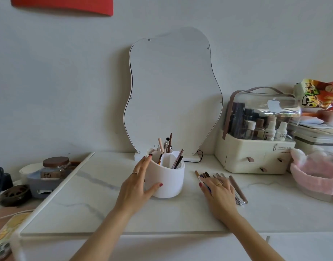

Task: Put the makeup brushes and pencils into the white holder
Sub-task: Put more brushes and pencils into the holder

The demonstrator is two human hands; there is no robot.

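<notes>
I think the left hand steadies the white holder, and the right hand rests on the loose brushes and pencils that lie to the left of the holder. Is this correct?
Not quite. The left hand does steady the white holder, and the right hand does rest on the loose brushes and pencils, but the head view shows that they lie to the right of the holder, not to the left.

Home vanity: mirror [173, 91], cosmetics organizer [256, 144].
</notes>
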